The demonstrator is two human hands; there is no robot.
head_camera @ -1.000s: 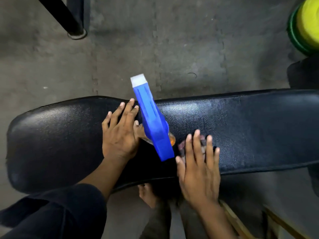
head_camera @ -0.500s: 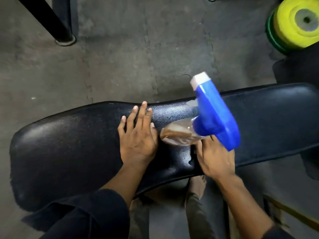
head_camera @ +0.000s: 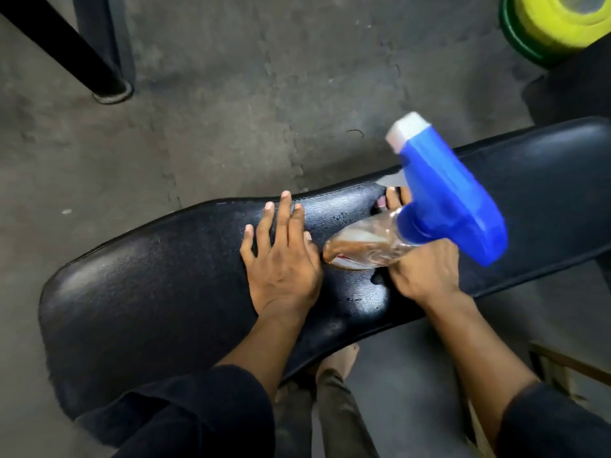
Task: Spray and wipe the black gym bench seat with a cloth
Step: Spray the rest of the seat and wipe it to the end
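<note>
Black gym bench seat (head_camera: 148, 292) runs diagonally across the frame, lower left up to upper right, padded w/ a glossy pebbled vinyl skin and a raised seam along the far edge. Wide rounded end sits at left; it narrows toward the right. Surface shines in patches, w/ a few dark wet-looking specks near the middle, just below the bottle. Left hand (head_camera: 284, 259) lies flat on the seat's centre, palm down, fingers spread and straight, holding nothing; no cloth can be made out under it. Right hand (head_camera: 426, 276) is just beside it, curled tight round the neck of a spray bottle (head_camera: 363, 249), clear plastic body w/ brownish liquid and a bit of label, tilted so its base nearly meets the left hand. Blue trigger head (head_camera: 446, 200) w/ a white nozzle tip (head_camera: 408, 127) points up and away; motion-blurred, so finger placement on the trigger is unclear. Dark sleeves on both forearms. Below the bench edge, a bare foot (head_camera: 340, 358) shows btwn the arms. Grey floor (head_camera: 231, 94) beyond; black frame leg (head_camera: 66, 51) top left; yellow weight plate (head_camera: 562, 18) top right.
</note>
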